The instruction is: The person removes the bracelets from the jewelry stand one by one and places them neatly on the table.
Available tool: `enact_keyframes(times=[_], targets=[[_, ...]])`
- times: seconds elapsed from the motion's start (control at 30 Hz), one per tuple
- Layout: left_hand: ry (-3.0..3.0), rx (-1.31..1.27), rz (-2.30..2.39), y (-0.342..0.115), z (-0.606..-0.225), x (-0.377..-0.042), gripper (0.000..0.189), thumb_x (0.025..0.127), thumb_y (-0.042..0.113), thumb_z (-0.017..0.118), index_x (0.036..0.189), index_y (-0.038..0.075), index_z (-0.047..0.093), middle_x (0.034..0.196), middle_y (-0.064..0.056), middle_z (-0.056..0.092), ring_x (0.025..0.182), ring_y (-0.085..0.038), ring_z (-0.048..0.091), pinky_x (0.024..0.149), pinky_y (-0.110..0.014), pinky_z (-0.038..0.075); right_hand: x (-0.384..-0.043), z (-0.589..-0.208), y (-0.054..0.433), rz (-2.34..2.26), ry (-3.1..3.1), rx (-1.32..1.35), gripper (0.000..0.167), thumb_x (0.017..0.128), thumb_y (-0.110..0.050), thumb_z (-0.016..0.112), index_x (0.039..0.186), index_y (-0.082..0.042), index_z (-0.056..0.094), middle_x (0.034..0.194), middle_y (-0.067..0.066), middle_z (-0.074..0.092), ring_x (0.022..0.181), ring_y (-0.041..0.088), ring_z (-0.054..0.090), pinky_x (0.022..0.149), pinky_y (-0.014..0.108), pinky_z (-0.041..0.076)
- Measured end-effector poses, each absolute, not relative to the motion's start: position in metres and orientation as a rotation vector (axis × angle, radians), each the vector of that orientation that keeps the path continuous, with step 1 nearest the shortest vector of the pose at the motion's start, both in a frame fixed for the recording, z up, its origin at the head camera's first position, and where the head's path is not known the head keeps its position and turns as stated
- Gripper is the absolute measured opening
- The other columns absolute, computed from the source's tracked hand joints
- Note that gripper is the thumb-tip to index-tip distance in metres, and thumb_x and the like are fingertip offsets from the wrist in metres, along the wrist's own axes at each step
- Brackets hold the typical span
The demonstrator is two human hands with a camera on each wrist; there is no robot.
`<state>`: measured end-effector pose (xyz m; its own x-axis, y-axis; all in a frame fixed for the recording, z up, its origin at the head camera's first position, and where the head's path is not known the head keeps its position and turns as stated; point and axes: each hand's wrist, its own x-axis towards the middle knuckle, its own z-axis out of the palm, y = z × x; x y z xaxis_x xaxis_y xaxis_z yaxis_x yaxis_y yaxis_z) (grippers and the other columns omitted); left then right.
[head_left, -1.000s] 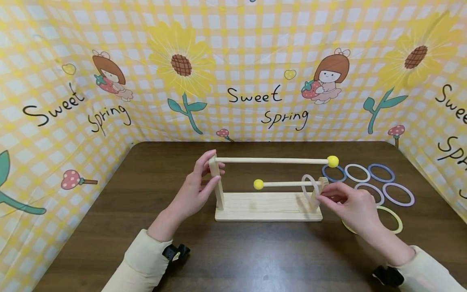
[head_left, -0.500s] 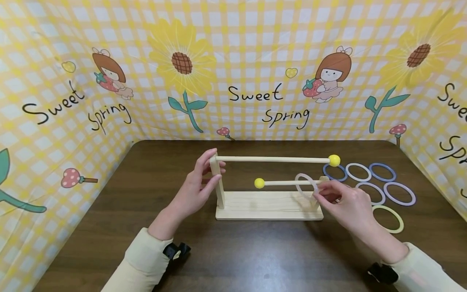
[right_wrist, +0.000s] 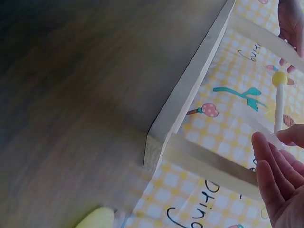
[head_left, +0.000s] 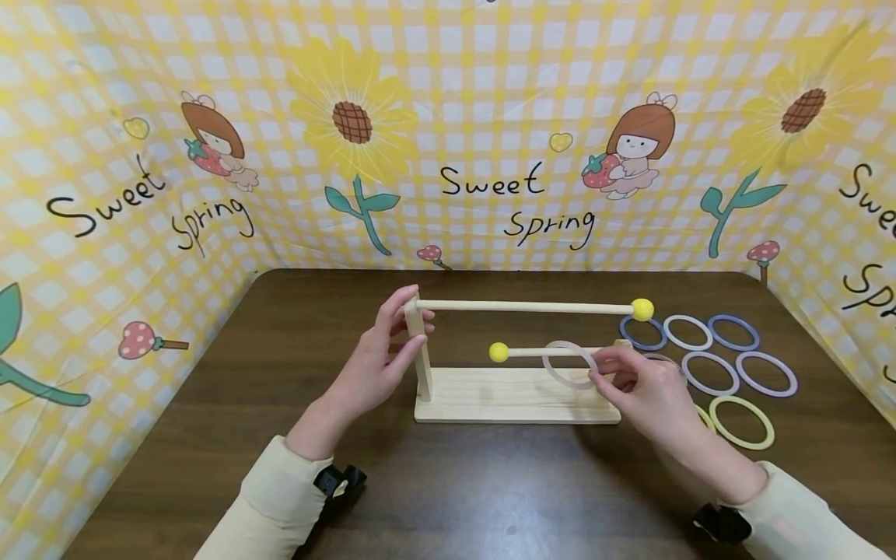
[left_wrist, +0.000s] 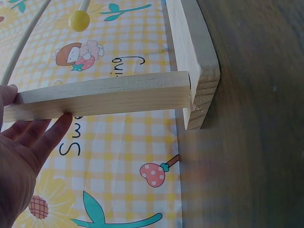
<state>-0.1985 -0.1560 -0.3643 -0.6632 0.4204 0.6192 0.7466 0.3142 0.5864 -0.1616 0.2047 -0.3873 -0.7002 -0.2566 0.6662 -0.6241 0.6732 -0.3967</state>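
A pale wooden stand (head_left: pixel 490 398) has two horizontal rods with yellow ball ends. My left hand (head_left: pixel 371 358) grips the top of its left post (left_wrist: pixel 118 95), thumb on the near side and fingers behind. Between thumb and fingertips my right hand (head_left: pixel 651 393) pinches the edge of a translucent pale ring (head_left: pixel 548 369). The ring is tilted and appears to go around the lower rod (head_left: pixel 525 352), right of its yellow ball (head_left: pixel 498 352). In the right wrist view the ring is faint and blurred beside the fingers (right_wrist: pixel 268 185). The right hand hides most of the stand's right post.
Several loose rings lie on the brown table (head_left: pixel 210 435) at right: blue (head_left: pixel 647 349), white (head_left: pixel 689 349), purple (head_left: pixel 770 394) and yellow (head_left: pixel 749 447). The upper rod (head_left: pixel 525 306) runs above the lower one. A checked cloth (head_left: pixel 476 101) surrounds the table's back and sides.
My right hand has drawn the pale ring leftward along the lower rod, from near the right post toward the yellow ball, and the ring has turned. The left hand keeps its hold.
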Motion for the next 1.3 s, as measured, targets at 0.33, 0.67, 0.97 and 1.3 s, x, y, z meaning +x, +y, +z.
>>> enact_keyframes(times=[0.33, 0.67, 0.97, 1.3], targets=[[-2.235, -1.053, -1.287, -0.156, -0.364, -0.199, 0.067, 0.095, -0.008, 0.055, 0.148, 0.015, 0.022, 0.118, -0.013, 0.057, 0.103, -0.03, 0.062, 0.073, -0.045, 0.057, -0.165, -0.389, 0.186, 0.984, -2.358, 0.731, 0.027, 0.075, 0.007, 0.078, 0.094, -0.008, 0.065, 0.077, -0.002, 0.07, 0.059, 0.002, 0.061, 0.053, 0.016, 0.05], [-2.244, -1.04, -1.288, -0.155, -0.363, -0.198, 0.066, 0.095, -0.007, 0.055, 0.147, 0.016, 0.022, 0.117, -0.012, 0.057, 0.103, -0.03, 0.062, 0.073, -0.043, 0.057, -0.168, -0.391, 0.168, 1.109, -2.4, 0.727, 0.025, 0.078, 0.007, 0.077, 0.094, -0.007, 0.064, 0.078, -0.005, 0.069, 0.068, 0.009, 0.066, 0.055, 0.023, 0.054], [-2.253, -1.031, -1.283, -0.155, -0.364, -0.198, 0.067, 0.094, -0.006, 0.057, 0.147, 0.017, 0.022, 0.118, -0.012, 0.057, 0.103, -0.027, 0.063, 0.073, -0.043, 0.057, -0.168, -0.391, 0.157, 1.186, -2.421, 0.75, 0.022, 0.081, 0.005, 0.075, 0.097, -0.006, 0.063, 0.08, -0.004, 0.069, 0.071, 0.01, 0.066, 0.059, 0.024, 0.055], [-2.257, -1.029, -1.284, -0.156, -0.363, -0.197, 0.067, 0.095, -0.006, 0.056, 0.147, 0.016, 0.022, 0.118, -0.011, 0.057, 0.104, -0.029, 0.062, 0.073, -0.041, 0.057, -0.171, -0.391, 0.147, 1.22, -2.413, 0.797, 0.022, 0.081, 0.006, 0.075, 0.097, -0.004, 0.063, 0.081, 0.0, 0.07, 0.07, 0.009, 0.067, 0.062, 0.024, 0.056]])
